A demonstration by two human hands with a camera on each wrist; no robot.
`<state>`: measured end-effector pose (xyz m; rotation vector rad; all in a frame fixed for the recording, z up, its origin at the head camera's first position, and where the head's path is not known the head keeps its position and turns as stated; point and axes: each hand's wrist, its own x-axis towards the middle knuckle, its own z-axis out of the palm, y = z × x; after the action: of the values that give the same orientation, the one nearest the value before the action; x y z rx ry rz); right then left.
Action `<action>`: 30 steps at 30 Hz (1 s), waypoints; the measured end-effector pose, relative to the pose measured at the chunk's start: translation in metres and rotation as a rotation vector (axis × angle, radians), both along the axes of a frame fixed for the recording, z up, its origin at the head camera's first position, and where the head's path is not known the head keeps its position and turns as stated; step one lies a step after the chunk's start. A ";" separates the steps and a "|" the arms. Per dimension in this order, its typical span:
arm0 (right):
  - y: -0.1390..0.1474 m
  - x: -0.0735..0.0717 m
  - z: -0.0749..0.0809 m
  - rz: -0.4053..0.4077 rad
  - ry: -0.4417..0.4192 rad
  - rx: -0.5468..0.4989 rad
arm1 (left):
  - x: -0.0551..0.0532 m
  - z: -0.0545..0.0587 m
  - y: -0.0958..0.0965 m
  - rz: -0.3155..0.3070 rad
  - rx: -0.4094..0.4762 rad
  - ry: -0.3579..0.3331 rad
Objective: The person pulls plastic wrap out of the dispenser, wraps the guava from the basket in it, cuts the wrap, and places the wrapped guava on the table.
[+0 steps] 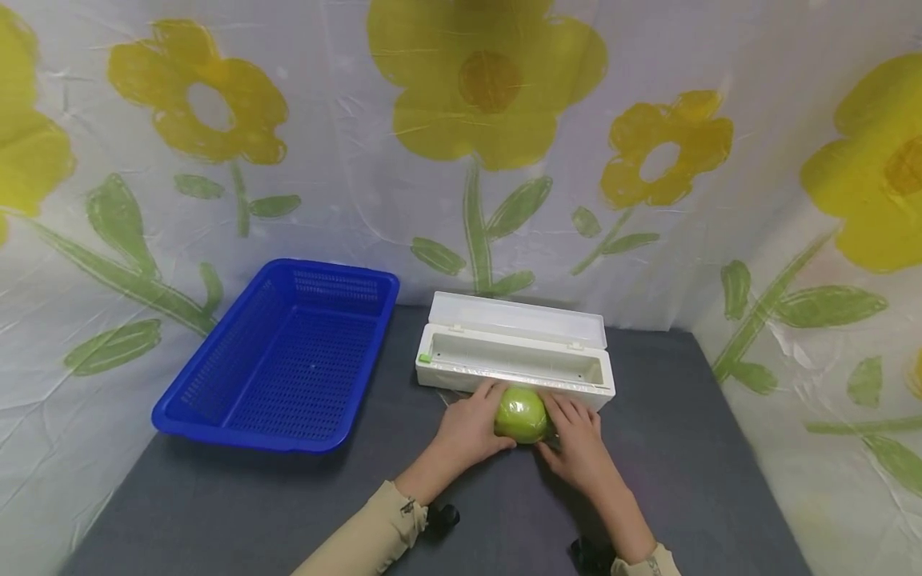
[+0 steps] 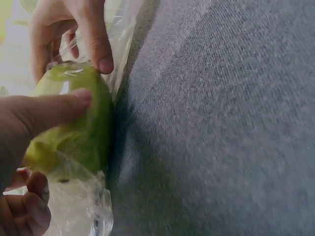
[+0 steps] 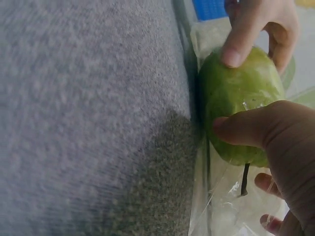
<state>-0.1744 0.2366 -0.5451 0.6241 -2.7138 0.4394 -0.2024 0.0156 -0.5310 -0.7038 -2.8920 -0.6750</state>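
A green fruit (image 1: 521, 415) with a dark stem (image 3: 244, 180) lies close in front of the white box, between both hands. Clear plastic film (image 2: 78, 209) covers it and spreads out loose around its ends. My left hand (image 1: 467, 426) grips the fruit's left side, thumb pressed on the near face. From the right, my right hand (image 1: 580, 442) holds it too, its thumb on the fruit in the right wrist view. The long white film box (image 1: 504, 386) stands lid up just behind the fingers, its trough showing.
A blue perforated plastic basket (image 1: 346, 352) stands at the left on the dark grey tablecloth (image 1: 691, 448). The box's raised lid (image 1: 519, 318) leans back near the flower-printed curtain (image 1: 346, 160), which surrounds the table at the back and sides.
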 end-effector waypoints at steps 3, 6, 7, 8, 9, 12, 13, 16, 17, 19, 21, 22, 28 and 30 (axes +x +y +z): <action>0.000 0.002 0.001 0.005 0.023 -0.007 | 0.001 0.002 -0.005 0.004 0.042 0.009; 0.000 0.003 0.001 0.013 0.043 -0.009 | 0.001 0.003 -0.013 0.010 0.077 0.036; 0.000 0.003 0.001 0.018 0.047 -0.010 | 0.001 0.003 -0.016 0.018 0.086 0.045; 0.000 0.004 0.001 0.022 0.051 -0.012 | 0.001 0.003 -0.020 0.026 0.096 0.056; 0.000 0.004 0.001 0.026 0.056 -0.013 | 0.001 0.003 -0.023 0.036 0.110 0.067; -0.001 0.006 0.001 0.042 0.067 -0.033 | 0.002 0.001 -0.035 0.078 0.171 0.106; -0.002 0.006 0.001 0.047 0.069 -0.041 | 0.002 0.000 -0.039 0.094 0.191 0.126; -0.003 0.007 0.000 0.059 0.078 -0.058 | 0.002 -0.003 -0.051 0.141 0.260 0.175; -0.003 0.007 0.000 0.060 0.079 -0.061 | 0.001 -0.003 -0.054 0.154 0.275 0.186; -0.004 0.007 0.000 0.060 0.077 -0.065 | 0.001 -0.004 -0.061 0.182 0.305 0.194; -0.004 0.007 -0.001 0.061 0.073 -0.070 | 0.000 -0.005 -0.067 0.208 0.328 0.188; -0.004 0.007 -0.001 0.062 0.069 -0.076 | -0.001 -0.006 -0.070 0.222 0.334 0.185; -0.004 0.007 -0.003 0.060 0.070 -0.098 | -0.004 -0.010 -0.083 0.297 0.386 0.198; -0.005 0.008 -0.003 0.066 0.080 -0.108 | -0.005 -0.011 -0.085 0.316 0.414 0.195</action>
<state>-0.1665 0.2315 -0.5476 0.6874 -2.5805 0.5615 -0.2075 -0.0694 -0.5422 -0.2384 -2.4859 -1.0444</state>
